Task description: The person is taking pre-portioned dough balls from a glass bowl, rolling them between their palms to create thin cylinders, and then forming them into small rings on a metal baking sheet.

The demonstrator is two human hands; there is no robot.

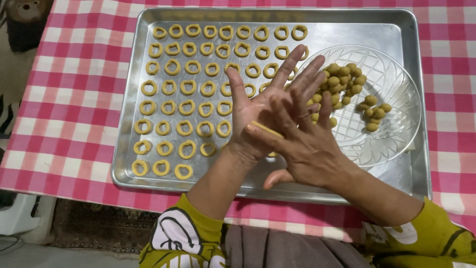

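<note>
At frame centre, a thin, pale yellow dough strip (266, 129) is pressed between the flat, spread-fingered left hand (258, 114) and right hand (302, 144). Dough rings (187, 149) are held in the metal tray (126, 99) at left; dough balls (342, 82) are held in the glass plate (396, 124) at right.

Yellow dough rings (188, 106), silver tray (277, 17), red-and-white checked tablecloth (74, 99).

Dough strip (267, 129) pressed between left hand (258, 116) and right hand (302, 149), above tray (396, 30).
</note>
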